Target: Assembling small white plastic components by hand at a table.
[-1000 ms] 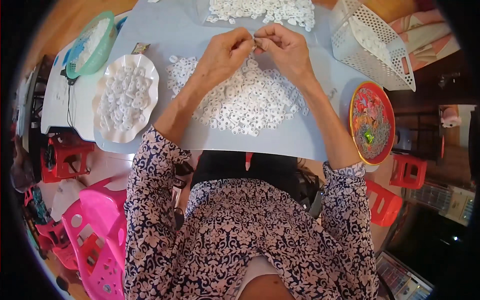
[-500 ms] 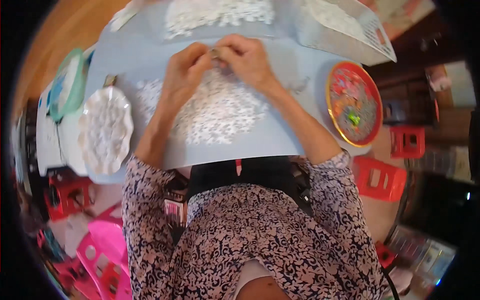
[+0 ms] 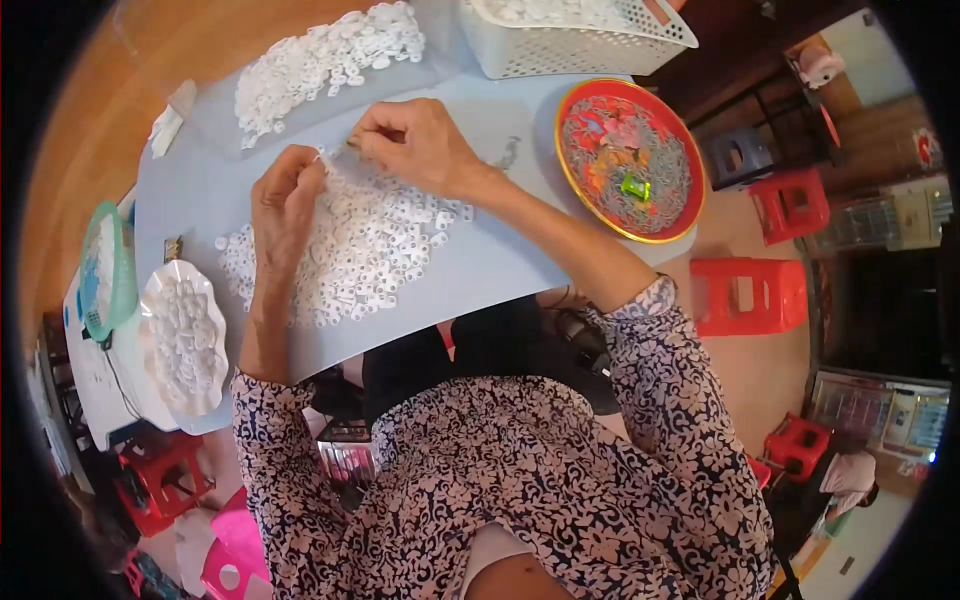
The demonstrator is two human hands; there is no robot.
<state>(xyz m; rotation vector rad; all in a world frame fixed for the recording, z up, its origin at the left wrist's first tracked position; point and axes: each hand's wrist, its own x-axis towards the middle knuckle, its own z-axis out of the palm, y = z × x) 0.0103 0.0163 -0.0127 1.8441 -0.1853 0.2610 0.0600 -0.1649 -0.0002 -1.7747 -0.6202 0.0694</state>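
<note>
Above a spread of small white plastic pieces with holes, my two hands are a short way apart. My left hand is closed in a pinch, with a bit of white, apparently one of these pieces, at its fingertips. My right hand is also closed, thumb against fingers, on a small brass-coloured thing whose kind I cannot make out. To the right is a red round tray with a gold rim, holding many small grey metal bits and a bright green item.
A heap of white pieces lies at the back of the table. A white perforated basket stands back right. On the left are a scalloped white dish of white pieces, a small brassy object and a green basket. Red stools stand right.
The view has swung, so the table's things appear shifted left and tilted. My hands, close together before, have drawn slightly apart, and a bit of white now shows at my left fingertips.
</note>
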